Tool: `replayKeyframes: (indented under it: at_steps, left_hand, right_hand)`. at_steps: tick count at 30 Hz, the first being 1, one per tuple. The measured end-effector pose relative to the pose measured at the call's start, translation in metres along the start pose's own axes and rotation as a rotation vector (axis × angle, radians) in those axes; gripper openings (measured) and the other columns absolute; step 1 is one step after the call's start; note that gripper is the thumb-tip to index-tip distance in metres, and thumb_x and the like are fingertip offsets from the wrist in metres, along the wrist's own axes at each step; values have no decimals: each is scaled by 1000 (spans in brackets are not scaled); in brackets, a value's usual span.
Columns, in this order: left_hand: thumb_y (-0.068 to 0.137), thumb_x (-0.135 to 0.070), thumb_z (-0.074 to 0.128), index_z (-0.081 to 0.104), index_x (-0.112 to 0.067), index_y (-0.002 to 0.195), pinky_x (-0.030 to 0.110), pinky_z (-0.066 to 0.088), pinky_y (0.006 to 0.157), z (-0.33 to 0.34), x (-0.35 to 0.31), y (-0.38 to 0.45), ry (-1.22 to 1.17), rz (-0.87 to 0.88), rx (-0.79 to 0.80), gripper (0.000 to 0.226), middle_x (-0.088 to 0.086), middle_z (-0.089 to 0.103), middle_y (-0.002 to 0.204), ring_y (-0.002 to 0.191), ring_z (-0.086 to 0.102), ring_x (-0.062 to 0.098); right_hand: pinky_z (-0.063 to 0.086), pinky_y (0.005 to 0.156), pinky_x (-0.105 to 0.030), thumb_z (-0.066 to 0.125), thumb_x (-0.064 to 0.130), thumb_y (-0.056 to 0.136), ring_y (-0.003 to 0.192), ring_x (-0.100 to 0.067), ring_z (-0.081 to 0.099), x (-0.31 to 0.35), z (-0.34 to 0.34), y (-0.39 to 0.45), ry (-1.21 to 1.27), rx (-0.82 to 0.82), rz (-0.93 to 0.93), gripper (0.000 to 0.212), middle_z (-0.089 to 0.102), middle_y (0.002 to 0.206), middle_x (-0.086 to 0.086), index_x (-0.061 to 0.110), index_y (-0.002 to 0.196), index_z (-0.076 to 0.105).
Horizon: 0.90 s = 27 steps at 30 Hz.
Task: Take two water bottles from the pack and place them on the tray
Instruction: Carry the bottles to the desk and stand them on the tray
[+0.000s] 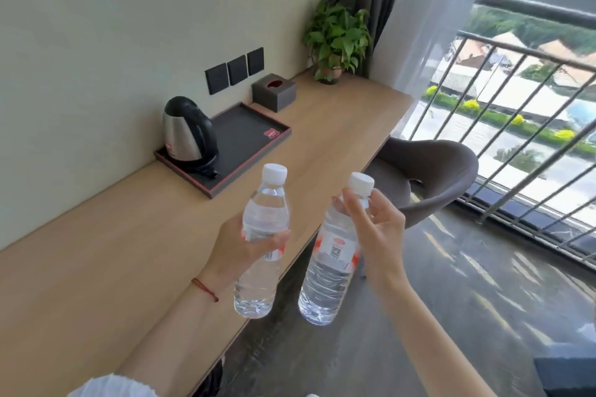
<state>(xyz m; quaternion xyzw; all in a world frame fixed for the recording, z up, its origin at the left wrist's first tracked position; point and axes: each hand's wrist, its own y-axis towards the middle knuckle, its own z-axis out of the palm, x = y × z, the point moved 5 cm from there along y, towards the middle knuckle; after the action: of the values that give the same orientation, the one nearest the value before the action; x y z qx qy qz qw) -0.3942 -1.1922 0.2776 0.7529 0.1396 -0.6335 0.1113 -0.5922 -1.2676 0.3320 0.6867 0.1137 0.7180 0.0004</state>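
The left hand (pixel 240 248) wraps its grip around the middle of one water bottle (pixel 261 243), held upright over the worktop (pixel 113 251) edge. The right hand (pixel 379 229) pinches the neck of the second bottle (pixel 332 261), which hangs below it. Both are well short of the tray (pixel 248 135) with the kettle (pixel 188 135).

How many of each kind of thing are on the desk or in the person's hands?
Water bottles: 2, one in the left hand, one in the right hand
Kettle: 1
Tray: 1
Tissue box: 1
Potted plant: 1
Total: 6
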Motion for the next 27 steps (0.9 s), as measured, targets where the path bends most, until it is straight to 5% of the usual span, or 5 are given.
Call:
replayKeyframes:
  at_steps: [8,14,18,24,27]
  left_hand:
    - [54,-40,82,69,-29,89,14,55,59,32,17,107,-39,-84,-113,38,-10,77,84,75,73,7]
    - [55,-29,89,66,-32,85,13,55,58,37,50,194,-47,-165,-190,38,-19,75,81,74,71,0]
    - [47,-33,90,66,-30,88,11,53,57,38,62,239,-125,-225,-234,47,-18,74,80,72,70,-2]
    - [47,-14,91,55,-36,92,17,48,69,34,83,283,-178,-312,-403,62,-14,66,89,80,63,-4]
    - [45,-14,91,54,-25,106,20,48,73,35,94,298,-215,-347,-518,71,-9,63,98,88,60,7]
  right_hand:
    - [59,82,-46,68,41,76,91,-32,71,-38,-1,133,-28,144,2,25,75,93,-14,22,91,72]
    - [55,67,-21,68,29,86,79,-15,70,-83,29,221,-167,317,-53,23,74,87,-11,8,93,69]
    - [56,72,-28,62,45,82,84,-18,69,-106,56,273,-210,443,-39,35,74,90,-5,14,97,68]
    - [56,72,-37,65,33,88,84,-23,67,-157,86,338,-265,604,23,19,71,90,-9,16,96,64]
    - [50,58,-16,67,30,86,66,-6,61,-177,104,365,-281,707,33,8,67,75,-3,25,85,62]
